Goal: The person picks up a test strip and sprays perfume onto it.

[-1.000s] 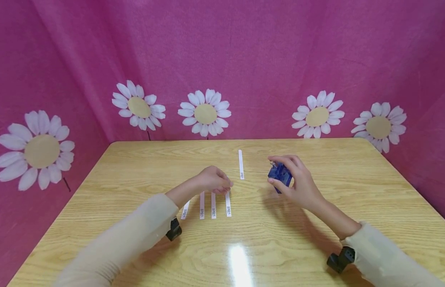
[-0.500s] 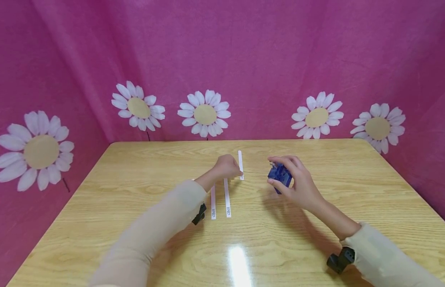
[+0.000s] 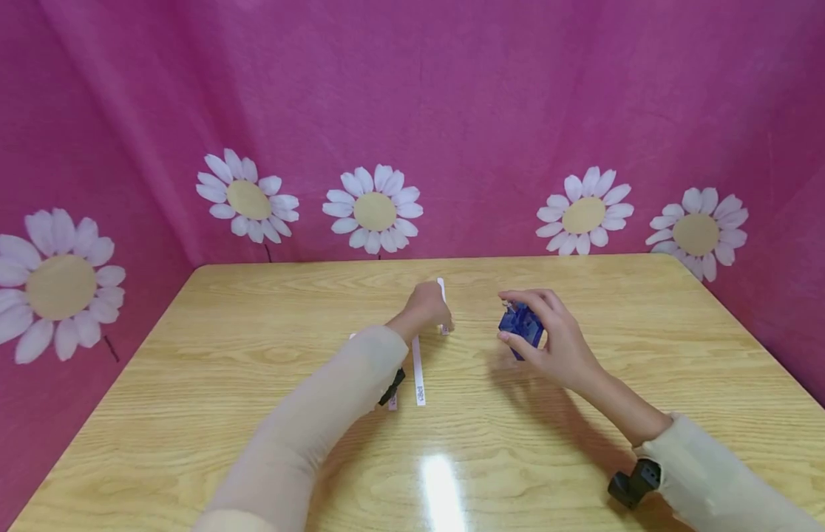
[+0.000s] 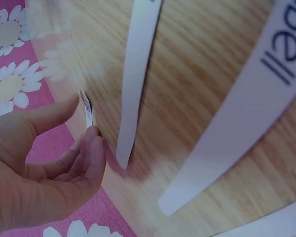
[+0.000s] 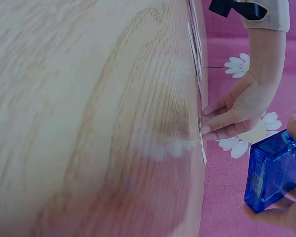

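My left hand (image 3: 429, 304) is at the far white paper strip (image 3: 442, 285), which stands apart from the others. In the left wrist view, thumb and fingers are spread to either side of this lettered strip (image 4: 88, 111); a fingertip appears to touch it, and the thumb does not meet the fingers. My right hand (image 3: 559, 343) grips a clear blue glass perfume bottle (image 3: 522, 325) above the table, between thumb and fingers. In the right wrist view the blue perfume bottle (image 5: 271, 173) shows its thick square sides. A small metallic part is at its top, near my fingertips.
Nearer on the wooden table (image 3: 519, 458) lies a row of similar white strips, one fully visible strip (image 3: 418, 373) and others partly hidden under my left arm. A pink curtain with daisies (image 3: 375, 212) hangs behind the table's far edge.
My left hand has moved right and farther away, from above the row of strips to the far strip. My right hand stays in place with the perfume bottle.
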### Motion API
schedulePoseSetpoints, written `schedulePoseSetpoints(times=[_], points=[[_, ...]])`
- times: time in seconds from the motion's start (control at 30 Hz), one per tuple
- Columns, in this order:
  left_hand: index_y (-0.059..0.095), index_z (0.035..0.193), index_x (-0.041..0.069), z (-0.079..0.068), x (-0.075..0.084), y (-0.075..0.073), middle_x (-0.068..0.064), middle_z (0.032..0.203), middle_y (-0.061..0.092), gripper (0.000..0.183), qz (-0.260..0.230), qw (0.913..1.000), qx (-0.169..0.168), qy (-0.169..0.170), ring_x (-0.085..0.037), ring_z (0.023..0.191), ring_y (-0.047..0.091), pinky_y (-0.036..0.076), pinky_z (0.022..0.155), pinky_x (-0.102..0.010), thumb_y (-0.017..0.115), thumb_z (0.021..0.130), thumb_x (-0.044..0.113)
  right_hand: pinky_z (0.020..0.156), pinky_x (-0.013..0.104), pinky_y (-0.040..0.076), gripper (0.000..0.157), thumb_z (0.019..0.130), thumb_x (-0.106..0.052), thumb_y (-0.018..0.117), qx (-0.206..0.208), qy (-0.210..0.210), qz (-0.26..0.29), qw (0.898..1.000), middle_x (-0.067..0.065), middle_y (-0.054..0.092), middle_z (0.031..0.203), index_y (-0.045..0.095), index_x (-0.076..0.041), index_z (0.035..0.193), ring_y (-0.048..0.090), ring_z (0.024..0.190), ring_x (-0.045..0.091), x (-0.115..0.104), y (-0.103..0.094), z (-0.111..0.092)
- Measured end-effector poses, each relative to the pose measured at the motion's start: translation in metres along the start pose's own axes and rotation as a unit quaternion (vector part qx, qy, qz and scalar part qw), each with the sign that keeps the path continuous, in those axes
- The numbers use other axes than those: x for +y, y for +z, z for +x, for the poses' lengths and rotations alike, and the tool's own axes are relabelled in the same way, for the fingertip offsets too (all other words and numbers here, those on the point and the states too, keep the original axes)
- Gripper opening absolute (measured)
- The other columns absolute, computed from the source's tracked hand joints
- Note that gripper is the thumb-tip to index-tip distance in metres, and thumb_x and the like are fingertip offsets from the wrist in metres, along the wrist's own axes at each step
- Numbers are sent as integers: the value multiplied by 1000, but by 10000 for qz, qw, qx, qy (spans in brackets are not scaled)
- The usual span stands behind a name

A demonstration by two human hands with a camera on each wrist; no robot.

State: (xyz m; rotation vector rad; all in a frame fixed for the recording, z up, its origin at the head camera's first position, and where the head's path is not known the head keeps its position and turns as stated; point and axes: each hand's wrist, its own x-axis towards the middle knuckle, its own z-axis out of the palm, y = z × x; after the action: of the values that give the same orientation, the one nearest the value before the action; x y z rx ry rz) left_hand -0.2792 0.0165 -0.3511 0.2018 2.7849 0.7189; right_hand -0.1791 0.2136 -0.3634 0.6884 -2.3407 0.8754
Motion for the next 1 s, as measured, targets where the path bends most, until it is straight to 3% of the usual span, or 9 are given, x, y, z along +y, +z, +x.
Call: schedulePoseSetpoints(times=[0.17,0.27,0.4,0.5,0.63,0.83,1.0], points=[[61,107,-3,6,-1,-4,-9,95,59,37,275,9995,-177,51,-13,70,45,49,59,-20,80,76,4,77,43,56,58,77,-3,80,7,-34,-12,10000,15,58,120,59,-12,130,57,107,24,1,0,1],[60,85,1,12,-4,-6,-4,80,52,21,410,9985,-312,189,-12,63,40,43,51,-18,78,75,-1,78,42,56,58,77,-2,80,11,-45,-19,10000,14,59,120,59,-12,130,57,108,24,1,0,1],[53,64,7,17,-7,-6,0,68,45,26,568,9947,-591,614,-10,59,34,37,49,-16,71,75,-9,80,42,55,58,77,-2,80,21,-21,-29,10000,13,59,120,60,-12,130,57,109,24,1,0,1],[65,78,5,18,-9,-7,-2,85,61,17,554,9914,-793,887,-11,71,47,48,60,-16,67,77,-12,80,42,55,57,77,-3,80,13,18,-41,10000,13,60,120,60,-13,130,56,109,24,1,1,0],[68,110,3,16,-9,-7,-10,127,62,33,527,9887,-959,1027,-20,103,61,58,81,-25,64,81,-12,79,42,56,57,77,-3,80,-11,50,-38,10000,13,59,120,60,-12,130,57,108,23,1,1,-1],[69,108,2,15,-9,-7,-12,122,66,32,470,9871,-980,1173,-15,84,59,46,57,-16,56,84,-12,81,43,56,57,77,-4,81,-10,83,-53,10000,13,59,120,60,-13,130,57,109,24,2,0,-2],[70,105,1,17,-9,-6,-12,117,67,27,599,9835,-1018,1371,-12,78,50,40,55,-15,57,85,-11,83,44,54,57,77,-5,80,-3,137,-84,9999,13,60,121,60,-14,130,57,110,24,4,-2,-2]])
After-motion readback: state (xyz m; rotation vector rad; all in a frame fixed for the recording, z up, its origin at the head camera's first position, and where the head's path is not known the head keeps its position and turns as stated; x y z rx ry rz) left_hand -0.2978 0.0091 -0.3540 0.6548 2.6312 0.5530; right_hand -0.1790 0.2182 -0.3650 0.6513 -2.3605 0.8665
